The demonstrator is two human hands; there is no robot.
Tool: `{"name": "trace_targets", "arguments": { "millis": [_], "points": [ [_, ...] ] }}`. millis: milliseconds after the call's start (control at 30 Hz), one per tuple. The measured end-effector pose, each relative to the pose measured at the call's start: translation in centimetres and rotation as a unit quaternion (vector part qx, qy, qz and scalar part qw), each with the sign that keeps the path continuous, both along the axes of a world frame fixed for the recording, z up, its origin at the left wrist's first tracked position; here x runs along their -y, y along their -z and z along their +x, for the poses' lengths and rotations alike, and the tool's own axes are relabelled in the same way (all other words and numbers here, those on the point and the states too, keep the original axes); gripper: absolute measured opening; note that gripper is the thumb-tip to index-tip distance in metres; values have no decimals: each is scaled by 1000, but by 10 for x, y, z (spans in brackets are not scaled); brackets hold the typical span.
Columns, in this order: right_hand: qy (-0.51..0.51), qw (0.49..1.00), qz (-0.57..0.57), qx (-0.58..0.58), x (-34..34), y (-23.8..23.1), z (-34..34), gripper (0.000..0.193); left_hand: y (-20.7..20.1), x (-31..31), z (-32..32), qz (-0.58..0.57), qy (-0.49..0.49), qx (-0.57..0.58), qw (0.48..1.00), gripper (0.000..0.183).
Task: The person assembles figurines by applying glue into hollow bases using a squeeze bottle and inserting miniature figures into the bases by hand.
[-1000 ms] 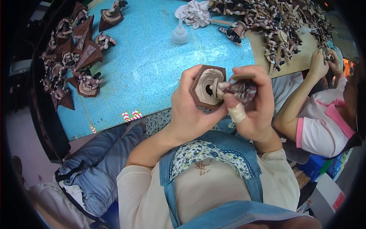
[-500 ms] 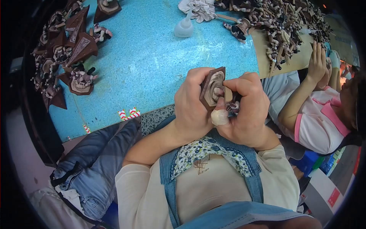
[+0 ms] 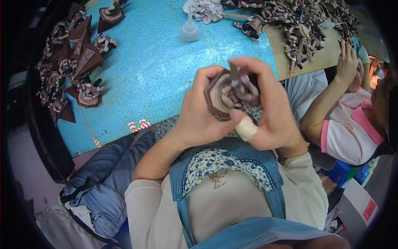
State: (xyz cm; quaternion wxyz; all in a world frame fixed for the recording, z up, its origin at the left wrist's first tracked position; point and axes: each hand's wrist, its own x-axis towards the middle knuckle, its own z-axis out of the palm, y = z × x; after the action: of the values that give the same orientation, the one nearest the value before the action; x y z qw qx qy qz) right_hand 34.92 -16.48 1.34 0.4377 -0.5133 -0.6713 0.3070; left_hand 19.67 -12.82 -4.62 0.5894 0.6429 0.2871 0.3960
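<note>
My left hand (image 3: 191, 111) grips a brown eight-sided base (image 3: 215, 98) with a swirled cream top, tilted toward me. My right hand (image 3: 277, 110) is closed around a small painted figurine (image 3: 250, 92), dark and pale, which lies against the base's top. A short flat brown strip (image 3: 234, 71) rises between the right fingers and the base. Motion smears the figurine's detail, and I cannot tell whether it is fixed to the base. A pale wrap covers my right thumb. Both hands are above the table's near edge.
On the blue table (image 3: 141, 70) a white squeeze bottle (image 3: 190, 31) stands beside a crumpled white cloth (image 3: 205, 10). Finished-looking figurines on bases (image 3: 89, 92) crowd the left side. A heap of loose figurines (image 3: 302, 31) covers the back right. A co-worker's arm (image 3: 327, 99) is at right.
The base has turned so its top faces up more. My right hand has opened wider around the figurine, and its fingers have moved up to the far side.
</note>
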Motion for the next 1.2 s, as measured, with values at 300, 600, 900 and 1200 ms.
{"name": "trace_targets", "arguments": {
  "millis": [300, 600, 900, 1200],
  "points": [
    [-166, 959, 170, 153, -39, -18, 39, 55, -18, -8, -6, -346, 202, 169, 901, 83],
    [-102, 994, 45, 6, -38, -2, 20, 48, -23, -12, -37, -166, 77, 47, 982, 78],
    [82, 985, 114, 103, -90, 45, -19, 49, -82, -90, -122, 395, -483, -406, 667, 69],
    [87, 986, 13, -139, -72, 50, -5, 28, -37, -198, 14, 377, -182, -397, 817, 32]
  ]
}}
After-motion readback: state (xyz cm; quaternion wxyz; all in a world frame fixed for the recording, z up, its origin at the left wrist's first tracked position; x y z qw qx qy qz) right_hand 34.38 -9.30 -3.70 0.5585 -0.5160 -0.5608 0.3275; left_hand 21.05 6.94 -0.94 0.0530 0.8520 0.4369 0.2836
